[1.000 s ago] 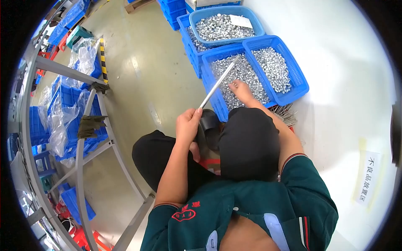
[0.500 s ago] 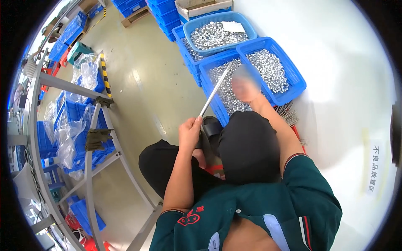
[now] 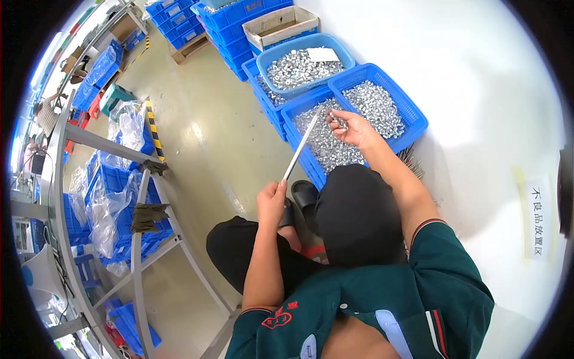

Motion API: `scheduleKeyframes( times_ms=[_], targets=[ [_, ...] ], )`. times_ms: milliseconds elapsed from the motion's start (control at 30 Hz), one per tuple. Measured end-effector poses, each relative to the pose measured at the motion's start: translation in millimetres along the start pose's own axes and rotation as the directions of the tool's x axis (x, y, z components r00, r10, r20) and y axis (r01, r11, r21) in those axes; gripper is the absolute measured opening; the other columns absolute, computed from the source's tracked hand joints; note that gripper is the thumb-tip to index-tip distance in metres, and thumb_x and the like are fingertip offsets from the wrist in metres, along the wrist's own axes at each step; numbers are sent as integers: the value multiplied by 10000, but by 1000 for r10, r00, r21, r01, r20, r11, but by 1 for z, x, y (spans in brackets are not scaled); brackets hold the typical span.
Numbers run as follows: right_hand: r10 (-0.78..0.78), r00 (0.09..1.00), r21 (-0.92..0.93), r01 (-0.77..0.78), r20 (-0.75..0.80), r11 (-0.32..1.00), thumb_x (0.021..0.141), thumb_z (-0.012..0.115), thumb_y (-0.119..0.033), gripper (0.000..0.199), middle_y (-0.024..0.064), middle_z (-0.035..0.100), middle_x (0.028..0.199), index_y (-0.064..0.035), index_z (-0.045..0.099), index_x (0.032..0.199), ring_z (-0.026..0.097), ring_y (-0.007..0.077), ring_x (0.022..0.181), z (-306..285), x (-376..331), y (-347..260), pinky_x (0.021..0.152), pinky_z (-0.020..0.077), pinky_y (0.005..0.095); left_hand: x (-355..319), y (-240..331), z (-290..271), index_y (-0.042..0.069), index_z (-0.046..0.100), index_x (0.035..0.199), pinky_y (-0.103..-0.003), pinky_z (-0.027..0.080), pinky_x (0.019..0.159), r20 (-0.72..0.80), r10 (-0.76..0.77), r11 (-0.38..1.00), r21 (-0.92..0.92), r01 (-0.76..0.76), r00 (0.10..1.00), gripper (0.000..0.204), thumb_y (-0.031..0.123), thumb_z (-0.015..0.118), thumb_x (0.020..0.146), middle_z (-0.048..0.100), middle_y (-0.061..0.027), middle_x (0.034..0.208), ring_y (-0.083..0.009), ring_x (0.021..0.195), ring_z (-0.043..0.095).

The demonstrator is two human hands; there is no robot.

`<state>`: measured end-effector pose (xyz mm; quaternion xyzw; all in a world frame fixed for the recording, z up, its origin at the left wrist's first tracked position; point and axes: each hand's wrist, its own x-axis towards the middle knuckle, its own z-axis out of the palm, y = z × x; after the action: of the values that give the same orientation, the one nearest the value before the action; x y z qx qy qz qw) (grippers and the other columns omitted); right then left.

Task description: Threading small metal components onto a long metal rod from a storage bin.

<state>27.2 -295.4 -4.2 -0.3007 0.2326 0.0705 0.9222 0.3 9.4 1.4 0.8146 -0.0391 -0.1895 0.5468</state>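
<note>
1. A seated worker grips the lower end of a long thin metal rod (image 3: 302,143) in the closed left hand (image 3: 272,200), its upper end angled over a blue crate (image 3: 299,119) of small silver metal parts.
2. The right hand (image 3: 353,128) hovers over that crate, fingers pinched narrowly around a few of the silver parts (image 3: 338,121) near the rod's tip.
3. Judged from this view, the work is at an early stage: the rod's visible length looks bare, and the crates remain heaped.
4. Three containers of parts are in reach: two rectangular crates, the second (image 3: 412,110) to the right, and one rounded blue tub (image 3: 275,54) behind.
5. One rod is in hand; more thin rods (image 3: 412,161) lie on the floor, their number unclear.
</note>
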Motion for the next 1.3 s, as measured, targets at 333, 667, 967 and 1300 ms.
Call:
scheduleKeyframes(
  times_ms=[333, 667, 967, 1300],
  targets=[
    [5, 996, 153, -18, 86, 988, 815, 609, -151, 133, 36, 510, 786, -41, 558, 869, 449, 92, 615, 12, 2, -1, 425, 335, 167, -3, -3, 1, -16, 522, 649, -311, 364, 452, 18, 27, 997, 74, -28, 999, 377, 312, 557, 831, 433, -66, 488, -119, 461, 420],
    [-68, 997, -382, 75, 31, 921, 796, 637, -132, 126, -31, 443, 651, -72, 527, 813, 388, 35, 513, 30, -7, -17, 350, 245, 139, -1, -7, -1, -17, 522, 656, -308, 332, 440, 32, 7, 998, 61, -9, 999, 368, 304, 553, 836, 419, -61, 472, -107, 458, 384],
    [-121, 992, -314, 108, -22, 943, 782, 661, -159, 185, -41, 389, 608, -97, 487, 765, 335, 27, 460, 38, -7, -13, 337, 225, 142, 4, -15, 5, 19, 523, 646, -240, 417, 407, 59, -29, 999, -43, 32, 998, 347, 302, 564, 844, 405, 12, 550, -64, 487, 390],
    [-128, 985, -186, 147, 112, 972, 803, 625, -123, 164, -45, 377, 583, -91, 477, 740, 323, 31, 456, 43, -11, -8, 358, 230, 154, 6, -16, 9, 14, 537, 628, -277, 333, 447, 134, -64, 978, -187, 88, 989, 376, 329, 569, 831, 470, -7, 519, -88, 495, 436]
  ],
)
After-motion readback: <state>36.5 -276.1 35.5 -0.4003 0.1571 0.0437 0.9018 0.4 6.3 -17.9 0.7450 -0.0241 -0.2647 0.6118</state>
